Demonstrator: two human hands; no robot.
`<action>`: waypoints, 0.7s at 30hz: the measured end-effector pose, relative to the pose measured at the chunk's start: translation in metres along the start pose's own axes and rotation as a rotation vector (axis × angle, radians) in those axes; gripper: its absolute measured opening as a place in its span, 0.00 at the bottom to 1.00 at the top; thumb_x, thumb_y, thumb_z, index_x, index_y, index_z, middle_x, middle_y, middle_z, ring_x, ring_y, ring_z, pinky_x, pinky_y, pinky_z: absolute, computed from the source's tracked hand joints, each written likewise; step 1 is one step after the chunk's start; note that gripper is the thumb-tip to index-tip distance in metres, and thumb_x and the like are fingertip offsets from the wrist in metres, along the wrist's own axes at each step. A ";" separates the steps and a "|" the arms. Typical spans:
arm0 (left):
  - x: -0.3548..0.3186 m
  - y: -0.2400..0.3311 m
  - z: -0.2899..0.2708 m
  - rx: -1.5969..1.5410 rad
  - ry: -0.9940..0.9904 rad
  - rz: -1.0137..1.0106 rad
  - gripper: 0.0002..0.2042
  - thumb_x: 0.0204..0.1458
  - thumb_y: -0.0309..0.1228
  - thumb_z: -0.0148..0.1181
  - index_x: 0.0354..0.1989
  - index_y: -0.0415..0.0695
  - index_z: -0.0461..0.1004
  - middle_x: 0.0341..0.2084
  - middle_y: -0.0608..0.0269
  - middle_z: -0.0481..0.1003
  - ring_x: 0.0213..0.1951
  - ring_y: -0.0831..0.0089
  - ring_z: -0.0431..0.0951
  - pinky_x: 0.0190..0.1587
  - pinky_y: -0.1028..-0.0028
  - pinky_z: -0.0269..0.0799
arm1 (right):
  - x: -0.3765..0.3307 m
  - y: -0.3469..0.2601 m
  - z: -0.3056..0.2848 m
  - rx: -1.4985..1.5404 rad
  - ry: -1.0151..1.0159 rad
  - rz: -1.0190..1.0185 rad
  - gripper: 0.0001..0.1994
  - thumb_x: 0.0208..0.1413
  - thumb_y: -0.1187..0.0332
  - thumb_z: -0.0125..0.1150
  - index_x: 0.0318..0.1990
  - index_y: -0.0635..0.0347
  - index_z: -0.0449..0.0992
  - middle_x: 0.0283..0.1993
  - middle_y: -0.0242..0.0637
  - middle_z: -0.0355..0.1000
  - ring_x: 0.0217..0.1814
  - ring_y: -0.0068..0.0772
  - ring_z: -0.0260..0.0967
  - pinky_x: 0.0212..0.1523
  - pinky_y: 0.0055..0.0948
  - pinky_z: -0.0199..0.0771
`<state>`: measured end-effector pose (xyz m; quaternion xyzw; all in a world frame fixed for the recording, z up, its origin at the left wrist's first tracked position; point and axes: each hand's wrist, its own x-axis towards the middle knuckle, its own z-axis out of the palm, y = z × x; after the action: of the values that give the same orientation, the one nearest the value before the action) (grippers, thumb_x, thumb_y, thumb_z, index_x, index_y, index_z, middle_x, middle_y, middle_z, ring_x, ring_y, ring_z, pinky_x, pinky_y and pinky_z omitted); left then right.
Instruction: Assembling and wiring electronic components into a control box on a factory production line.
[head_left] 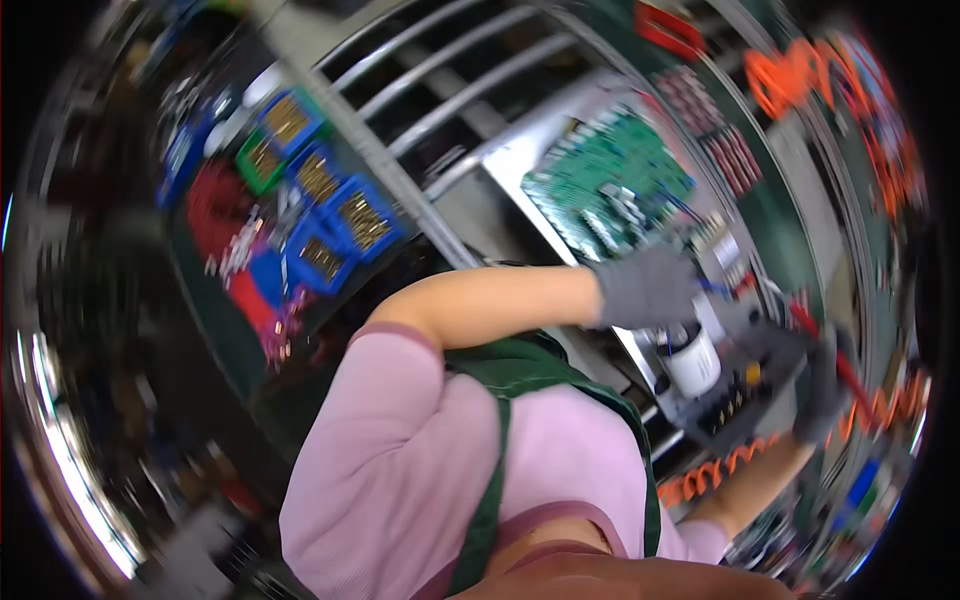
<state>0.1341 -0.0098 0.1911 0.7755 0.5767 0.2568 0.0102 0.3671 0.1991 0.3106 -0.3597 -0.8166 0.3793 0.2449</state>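
Observation:
My left hand (650, 285), in a grey glove, is over the metal work surface beside a green circuit board (610, 180). Its fingers look curled, but blur hides what they hold. Just past them are a small white block (716, 250) and some blue and red pieces. A white cylinder with a dark top (692, 362) lies below this hand. Farther right, my right hand (822, 388), also gloved in grey, is closed around a long red tool (858, 385); motion smears its exact kind.
Blue and green bins (362, 215) of brass-coloured parts sit at left, near red pieces (215, 200). A grey tray (745, 385) with small parts is between my hands. Orange coiled hose (715, 478) runs along the right; metal rails (430, 60) cross behind.

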 end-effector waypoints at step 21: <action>-0.573 -0.121 -0.084 0.299 0.379 -2.353 0.38 0.34 0.52 0.72 0.53 0.41 0.68 0.49 0.46 0.73 0.52 0.52 0.73 0.54 0.61 0.69 | 0.025 -0.111 0.123 -0.430 0.011 -0.382 0.12 0.63 0.68 0.52 0.52 0.57 0.73 0.33 0.33 0.72 0.26 0.15 0.57 0.27 0.17 0.60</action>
<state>-0.1244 -0.5081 0.0054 -0.2829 0.9481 0.1304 0.0634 0.2245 0.1139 0.3292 -0.2450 -0.9299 0.1425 0.2343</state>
